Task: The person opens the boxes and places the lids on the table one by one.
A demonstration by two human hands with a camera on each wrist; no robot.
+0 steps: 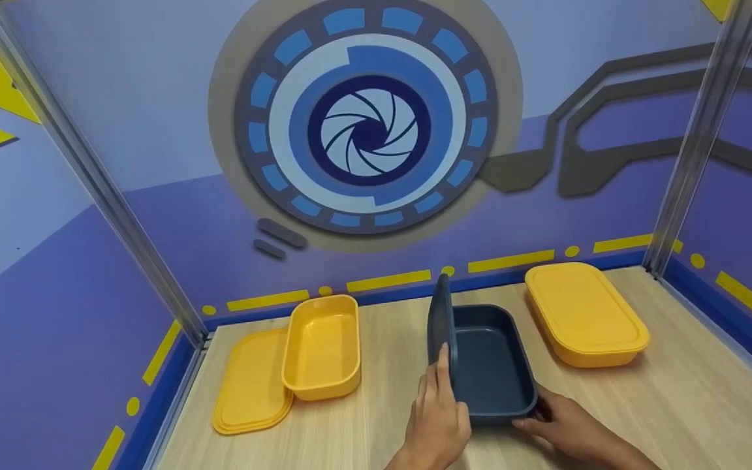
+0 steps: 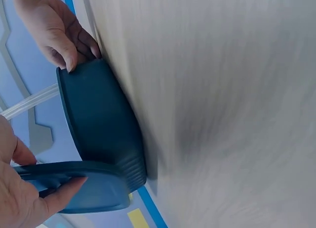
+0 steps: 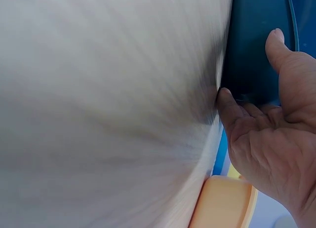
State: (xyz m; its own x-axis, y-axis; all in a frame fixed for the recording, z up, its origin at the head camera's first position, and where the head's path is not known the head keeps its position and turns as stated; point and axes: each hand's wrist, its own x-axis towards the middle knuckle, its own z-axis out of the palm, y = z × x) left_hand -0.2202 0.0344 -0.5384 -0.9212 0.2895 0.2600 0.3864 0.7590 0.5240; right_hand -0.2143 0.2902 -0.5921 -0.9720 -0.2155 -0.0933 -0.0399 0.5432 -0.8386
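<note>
My left hand pinches a dark blue lid near its front end, thumb on one face and fingers on the other in the left wrist view. The lid stands on edge along the left side of an uncovered dark blue food container, whose inside is bare. At that container's front right corner, my right hand holds on. In the right wrist view its thumb lies on the container wall, while the other fingers of the right hand reach round the corner low by the tabletop.
A yellow container without its lid stands to the left, overlapping a yellow lid on the wooden table. Back right is a yellow container with its lid on. Printed panels and metal posts enclose the table.
</note>
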